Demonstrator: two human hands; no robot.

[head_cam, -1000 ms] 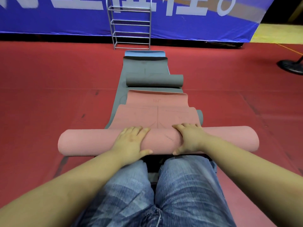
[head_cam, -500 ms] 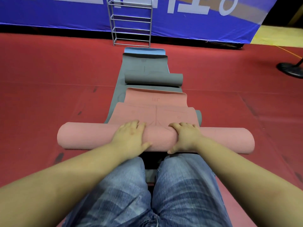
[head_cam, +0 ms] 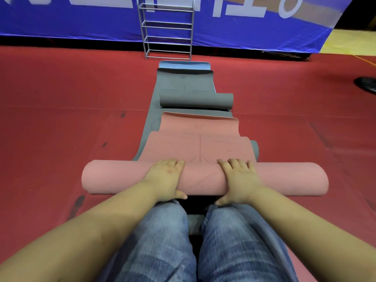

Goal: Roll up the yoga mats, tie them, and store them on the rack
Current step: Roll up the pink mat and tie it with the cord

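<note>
A pink yoga mat point(head_cam: 203, 180) lies across the red floor in front of my knees, mostly rolled into a thick tube. Its flat tail point(head_cam: 199, 147) stretches away from me. My left hand point(head_cam: 164, 178) wraps over the roll left of centre, fingers over the top and thumb on the near side. In the same way my right hand point(head_cam: 239, 180) grips the roll right of centre. Beyond lies a half-rolled grey mat point(head_cam: 196, 100), with a blue mat point(head_cam: 184, 65) under its far end. The metal rack point(head_cam: 167, 29) stands at the far wall.
A grey roll end point(head_cam: 254, 147) sticks out under the pink tail on the right. A blue banner point(head_cam: 61, 21) lines the back. A black stand base point(head_cam: 366, 83) sits at the far right. My jeans-clad legs point(head_cam: 162, 241) fill the foreground.
Both hands have pushed the pink roll a little farther forward, and the flat pink tail has grown shorter. The hands kept their places on the roll.
</note>
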